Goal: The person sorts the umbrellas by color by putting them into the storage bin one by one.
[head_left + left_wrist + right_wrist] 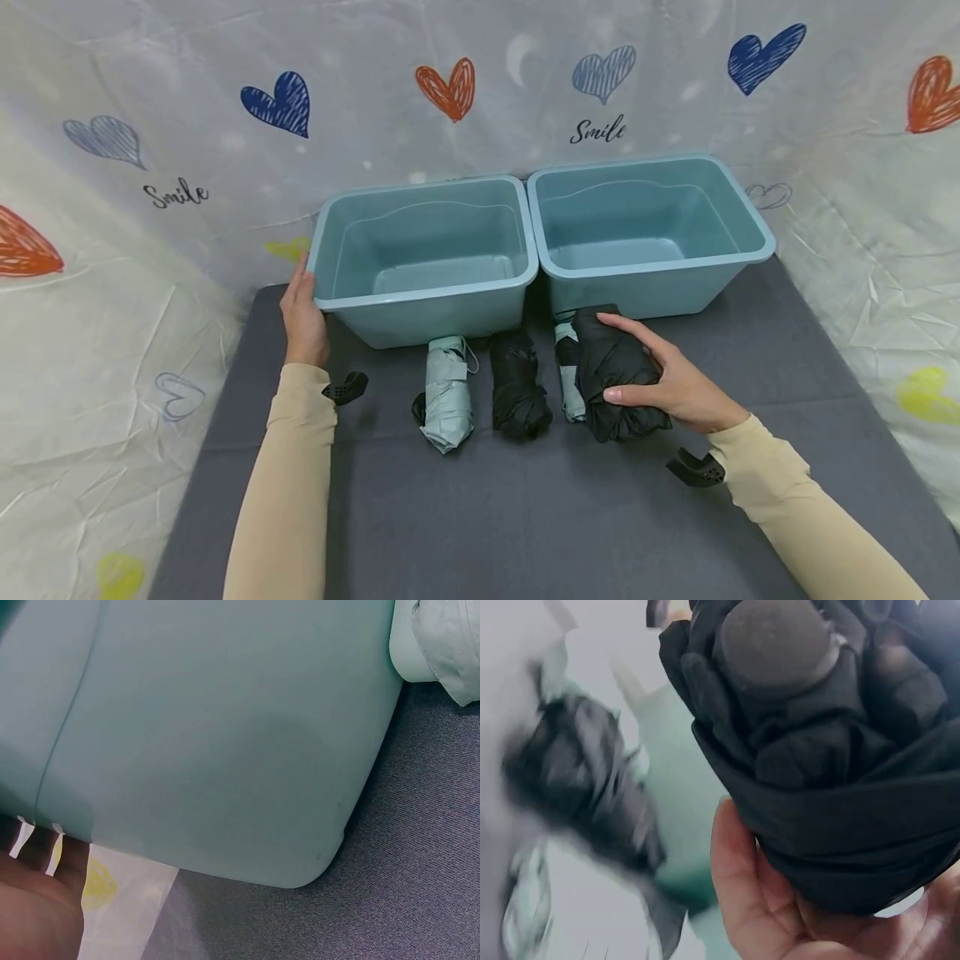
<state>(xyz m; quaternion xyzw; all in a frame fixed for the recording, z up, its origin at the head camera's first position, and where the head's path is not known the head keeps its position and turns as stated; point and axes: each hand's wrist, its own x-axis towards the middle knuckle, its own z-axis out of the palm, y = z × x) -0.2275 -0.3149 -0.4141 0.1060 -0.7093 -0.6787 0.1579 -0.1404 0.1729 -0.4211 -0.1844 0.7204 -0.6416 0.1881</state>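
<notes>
My right hand (693,392) grips a bulky black folded umbrella (611,379), thumb and fingers spread around it, in front of the right bin. In the right wrist view its round dark handle end (776,641) faces the camera. Partly hidden behind it lies a pale blue-green and black folded umbrella (568,375). Further left are a slimmer black folded umbrella (517,392) and a pale blue-green one (447,392) with a wrist loop. My left hand (303,325) rests its extended fingers against the outer left side of the left blue bin (427,312).
The right blue bin (637,292) stands beside the left one, rims nearly touching. Both sit at the back of a grey cloth-covered table (510,517). A pale sheet (360,92) printed with hearts hangs behind and along the sides.
</notes>
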